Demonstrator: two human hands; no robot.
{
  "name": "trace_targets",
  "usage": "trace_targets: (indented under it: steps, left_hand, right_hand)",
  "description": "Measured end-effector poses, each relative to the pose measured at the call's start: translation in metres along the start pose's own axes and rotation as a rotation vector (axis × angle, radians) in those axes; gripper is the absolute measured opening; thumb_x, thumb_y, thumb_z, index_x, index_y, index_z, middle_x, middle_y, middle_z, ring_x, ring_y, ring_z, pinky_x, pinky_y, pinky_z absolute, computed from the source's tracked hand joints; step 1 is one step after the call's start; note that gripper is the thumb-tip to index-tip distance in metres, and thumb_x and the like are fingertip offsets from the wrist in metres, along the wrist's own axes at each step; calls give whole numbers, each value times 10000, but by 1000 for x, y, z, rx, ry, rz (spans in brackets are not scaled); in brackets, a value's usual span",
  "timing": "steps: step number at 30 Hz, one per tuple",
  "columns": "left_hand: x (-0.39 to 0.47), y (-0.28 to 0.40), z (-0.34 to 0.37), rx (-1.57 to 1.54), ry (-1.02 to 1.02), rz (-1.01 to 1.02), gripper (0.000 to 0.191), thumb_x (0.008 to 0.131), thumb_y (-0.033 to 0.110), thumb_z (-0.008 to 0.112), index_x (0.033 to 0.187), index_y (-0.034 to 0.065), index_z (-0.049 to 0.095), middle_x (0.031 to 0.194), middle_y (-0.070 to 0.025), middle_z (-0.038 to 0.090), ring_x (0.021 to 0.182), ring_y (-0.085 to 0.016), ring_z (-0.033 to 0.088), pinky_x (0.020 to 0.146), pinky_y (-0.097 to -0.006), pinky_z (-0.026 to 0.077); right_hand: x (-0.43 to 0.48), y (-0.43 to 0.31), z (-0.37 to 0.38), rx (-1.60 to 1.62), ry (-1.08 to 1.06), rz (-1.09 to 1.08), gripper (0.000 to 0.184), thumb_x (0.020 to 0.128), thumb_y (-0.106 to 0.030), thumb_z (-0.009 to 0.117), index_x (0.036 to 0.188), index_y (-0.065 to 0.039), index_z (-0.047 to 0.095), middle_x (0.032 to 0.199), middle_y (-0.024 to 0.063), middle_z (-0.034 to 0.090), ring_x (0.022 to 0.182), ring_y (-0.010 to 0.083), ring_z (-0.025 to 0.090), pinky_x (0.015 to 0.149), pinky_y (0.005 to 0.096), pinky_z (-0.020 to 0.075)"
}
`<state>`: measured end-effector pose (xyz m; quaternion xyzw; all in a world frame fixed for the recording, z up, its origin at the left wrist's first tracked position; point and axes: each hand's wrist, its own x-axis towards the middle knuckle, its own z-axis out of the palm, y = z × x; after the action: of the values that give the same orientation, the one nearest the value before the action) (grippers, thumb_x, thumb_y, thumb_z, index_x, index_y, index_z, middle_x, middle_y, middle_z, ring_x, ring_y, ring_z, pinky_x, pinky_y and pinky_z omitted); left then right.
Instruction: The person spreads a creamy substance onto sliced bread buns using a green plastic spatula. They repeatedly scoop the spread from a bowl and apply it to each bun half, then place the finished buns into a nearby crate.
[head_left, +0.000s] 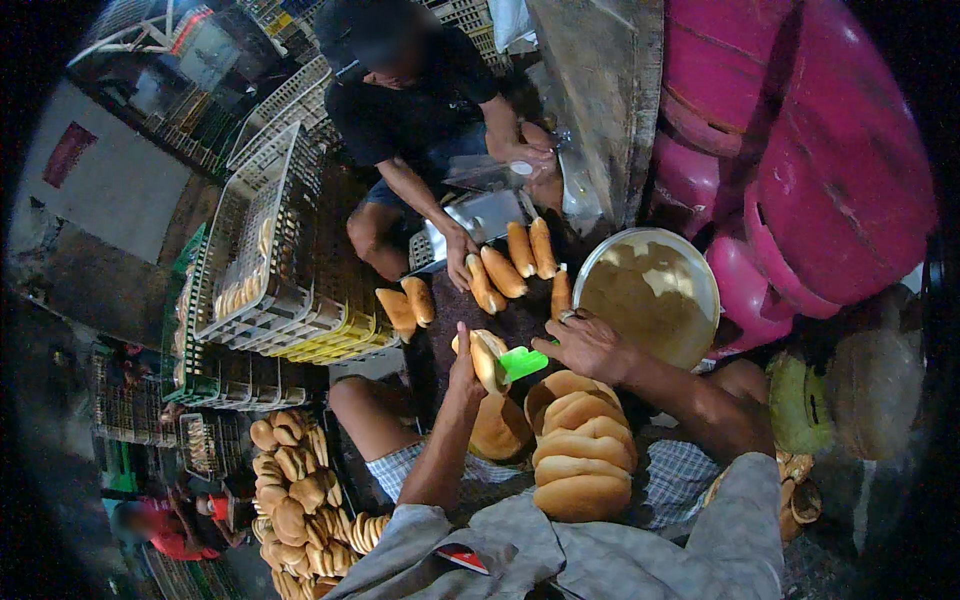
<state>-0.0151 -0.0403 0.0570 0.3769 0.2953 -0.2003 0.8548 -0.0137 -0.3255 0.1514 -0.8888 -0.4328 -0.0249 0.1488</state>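
My left hand holds a bread roll that looks split along its length. In my right hand, which wears a ring, is a green plastic spatula; its blade lies at the roll's opening. A row of round buns rests close in front of my body, with another round bun to its left. Beyond my hands, several long browned rolls lie on a dark surface. A wide metal bowl with a tan filling or residue stands to the right of them.
Opposite me sits a person, one hand touching a long roll. Stacked plastic crates holding bread stand left. A heap of buns lies at lower left. Pink gas cylinders and a wooden board are at the right. More people are at far left.
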Motion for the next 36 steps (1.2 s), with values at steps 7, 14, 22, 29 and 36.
trace_targets:
  steps: [7, 14, 22, 29, 36]
  left_hand:
    - [-9, -22, 0, -26, -123, 134, 528, 1042, 482, 546, 1399, 94, 513, 1238, -108, 649, 1122, -268, 640, 976, -456, 525]
    - [8, 12, -24, -127, -118, 203, 411, 990, 171, 660, 1342, 25, 507, 1198, -162, 665, 1131, -293, 670, 1007, -437, 568]
    - [66, -11, -73, 1464, 410, 473, 651, 828, 167, 765, 1402, 108, 463, 1338, -171, 627, 1159, -363, 657, 937, -484, 545]
    - [101, 3, -67, 1501, 44, 228, 623, 894, 355, 702, 1423, 84, 519, 1240, -186, 697, 1177, -361, 657, 1033, -479, 480]
    - [157, 93, -26, 1483, 106, 78, 570, 934, 393, 660, 1374, 42, 567, 1255, -218, 687, 1216, -364, 636, 1063, -441, 464]
  right_hand:
    - [2, 12, 5, -112, 261, -37, 481, 897, -127, 580, 1372, -194, 618, 1037, 124, 602, 961, 295, 658, 786, 437, 570]
    - [-10, 34, -9, 88, 35, 176, 348, 928, -163, 592, 1254, -171, 713, 1065, 145, 648, 936, 333, 674, 821, 469, 559]
    - [-26, 77, -31, -7, 165, 315, 369, 861, -151, 665, 1224, -139, 726, 1036, 157, 646, 964, 357, 674, 853, 486, 563]
    - [-36, 91, -34, 52, 60, 442, 345, 840, -122, 658, 1174, -116, 748, 1021, 183, 663, 977, 382, 680, 902, 512, 551]
    - [-65, 142, -7, -38, -194, 639, 335, 781, -142, 687, 1104, -122, 771, 983, 222, 726, 959, 377, 715, 860, 499, 571]
